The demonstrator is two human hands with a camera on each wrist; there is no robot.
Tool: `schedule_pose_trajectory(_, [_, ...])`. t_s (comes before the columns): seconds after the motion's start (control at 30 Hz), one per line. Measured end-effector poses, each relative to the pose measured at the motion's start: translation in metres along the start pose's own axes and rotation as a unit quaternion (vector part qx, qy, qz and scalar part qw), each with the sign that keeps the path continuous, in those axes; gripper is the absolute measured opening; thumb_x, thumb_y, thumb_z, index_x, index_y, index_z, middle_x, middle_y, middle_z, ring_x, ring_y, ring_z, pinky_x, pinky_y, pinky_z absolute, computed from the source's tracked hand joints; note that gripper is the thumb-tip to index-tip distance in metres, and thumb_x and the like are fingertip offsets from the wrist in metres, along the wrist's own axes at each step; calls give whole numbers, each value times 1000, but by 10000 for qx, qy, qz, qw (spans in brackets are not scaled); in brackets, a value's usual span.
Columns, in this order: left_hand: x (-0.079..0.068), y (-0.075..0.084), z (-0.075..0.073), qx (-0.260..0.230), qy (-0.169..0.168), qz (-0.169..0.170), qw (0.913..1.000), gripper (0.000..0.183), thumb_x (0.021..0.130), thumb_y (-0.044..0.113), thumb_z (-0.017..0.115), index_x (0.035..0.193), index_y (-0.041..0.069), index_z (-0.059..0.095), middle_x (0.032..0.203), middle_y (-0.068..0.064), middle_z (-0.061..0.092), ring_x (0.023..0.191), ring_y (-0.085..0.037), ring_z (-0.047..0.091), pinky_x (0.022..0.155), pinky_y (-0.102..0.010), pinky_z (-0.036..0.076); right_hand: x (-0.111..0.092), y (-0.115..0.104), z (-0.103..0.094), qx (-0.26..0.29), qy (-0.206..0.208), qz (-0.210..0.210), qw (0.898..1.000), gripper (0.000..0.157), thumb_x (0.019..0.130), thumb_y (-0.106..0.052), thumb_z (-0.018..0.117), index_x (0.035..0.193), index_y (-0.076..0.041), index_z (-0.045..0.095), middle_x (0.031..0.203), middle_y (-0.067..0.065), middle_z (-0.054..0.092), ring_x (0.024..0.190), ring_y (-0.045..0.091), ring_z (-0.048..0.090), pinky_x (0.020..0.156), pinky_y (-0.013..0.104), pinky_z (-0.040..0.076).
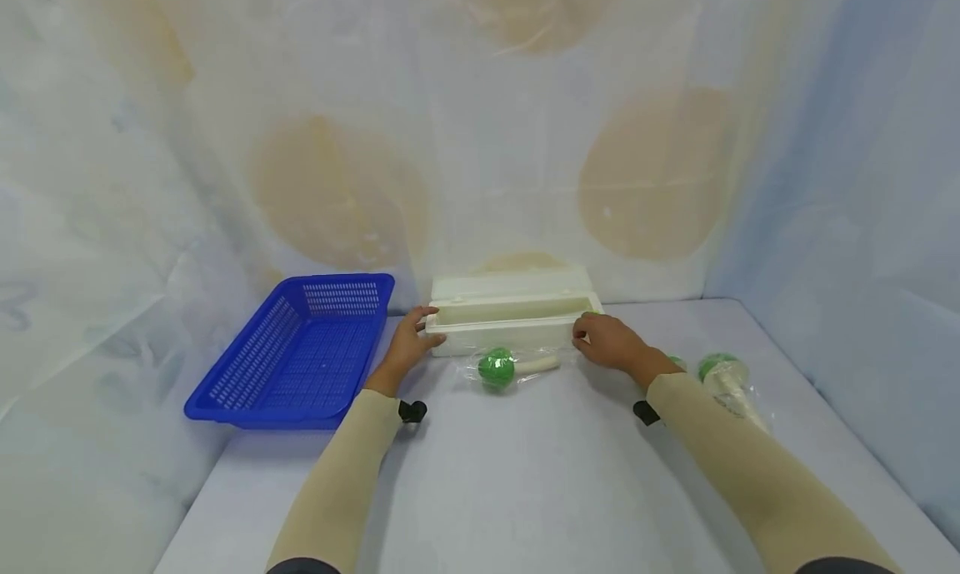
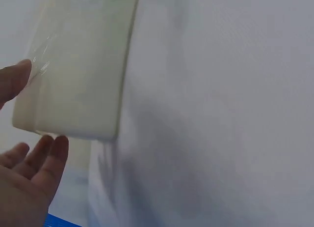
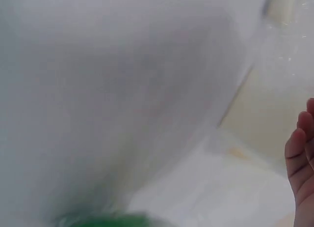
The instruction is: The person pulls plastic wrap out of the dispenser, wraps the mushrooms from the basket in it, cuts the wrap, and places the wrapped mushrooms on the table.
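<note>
A long cream-white box point(image 1: 504, 336) stands at the back of the table with its lid point(image 1: 512, 284) raised behind it. At the box's left end is my left hand point(image 1: 406, 346). Its thumb lies along the front side and its fingers point(image 2: 60, 147) reach the end face, spread apart. My right hand point(image 1: 609, 341) is at the front right corner with bent fingers; its grip there is unclear. Just in front of the box lies a plastic-wrapped, maraca-like thing with a green ball head point(image 1: 497, 367) and a pale handle point(image 1: 537, 365).
A blue perforated basket point(image 1: 288, 287) stands on the left of the white table point(image 1: 510, 474). On the right, beside my right forearm, lies another wrapped green-headed piece point(image 1: 723, 370), with a bit of green point(image 1: 678, 362) next to it. Plastic-like sheeting point(image 1: 480, 141) surrounds the table.
</note>
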State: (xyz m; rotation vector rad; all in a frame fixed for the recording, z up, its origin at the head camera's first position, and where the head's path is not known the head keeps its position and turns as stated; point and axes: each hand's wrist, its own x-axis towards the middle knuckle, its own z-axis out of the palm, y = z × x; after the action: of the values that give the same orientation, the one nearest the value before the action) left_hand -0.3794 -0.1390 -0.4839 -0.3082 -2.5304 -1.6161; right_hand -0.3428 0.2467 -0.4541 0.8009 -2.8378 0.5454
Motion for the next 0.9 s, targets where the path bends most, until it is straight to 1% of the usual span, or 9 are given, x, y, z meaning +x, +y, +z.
schedule_pose_trajectory(0.07, [-1,5,0,101,126,68,9998,47,85,4,74,129,4,57,154,-22,26,132,-43,38,98,-52,42,3,-2,-2,276,144,195,9993,6,93,-10,61,93,-7,66,87,0,61,76,18,55,69,38,47])
schedule_pose_trajectory(0.2, [-3,11,0,463,419,205,9978,21,85,7,75,101,0,66,143,-23,38,129,-41,39,100,-51,40,5,-4,-4,765,264,791,9936,12,96,-10,58,101,-2,66,87,5,64,75,20,55,68,38,46])
schedule_pose_trajectory(0.3, [-5,10,0,739,623,265,9950,11,85,10,75,87,3,67,122,-18,52,114,-35,48,92,-43,42,5,-3,-5,925,357,1172,9881,14,98,-11,56,104,-1,64,91,10,65,77,22,57,68,39,47])
schedule_pose_trajectory(0.4, [-8,9,-1,683,620,291,9953,11,86,13,76,86,4,68,99,-11,58,91,-28,52,77,-37,42,5,-2,-5,976,456,1308,9855,20,100,-11,52,112,1,62,98,13,67,84,27,61,70,41,49])
schedule_pose_trajectory(0.53, [-15,10,-2,117,246,144,9995,14,89,15,72,95,2,69,89,-10,64,79,-20,55,67,-31,46,5,-5,-3,897,404,1095,9891,27,101,-10,50,123,2,62,107,14,67,96,30,62,77,43,50])
schedule_pose_trajectory(0.63, [-20,10,-2,-509,-111,-85,9986,17,94,12,65,104,-2,67,94,-12,67,80,-17,60,71,-32,51,4,-11,-2,1077,400,1020,9881,25,101,-9,49,118,1,65,110,14,65,98,31,60,79,45,48])
schedule_pose_trajectory(0.7, [-23,10,-2,-1059,-275,-271,9936,21,97,9,60,110,-6,63,98,-14,67,82,-17,62,77,-36,52,4,-15,0,1358,484,1080,9836,24,101,-10,48,114,0,66,111,14,64,99,30,59,80,45,47])
schedule_pose_trajectory(0.8, [-26,15,-2,-1804,-343,-537,9815,22,98,5,55,117,-8,58,100,-14,67,85,-19,65,84,-40,52,7,-20,5,1917,697,1261,9708,24,103,-12,45,116,-2,63,109,14,66,99,29,60,80,44,48])
schedule_pose_trajectory(0.9, [-27,18,-1,-2134,-292,-647,9744,18,99,2,53,116,-4,54,98,-13,67,83,-20,67,81,-38,53,12,-23,11,2386,845,1225,9596,21,105,-9,38,116,-2,55,105,17,63,97,29,61,81,42,48])
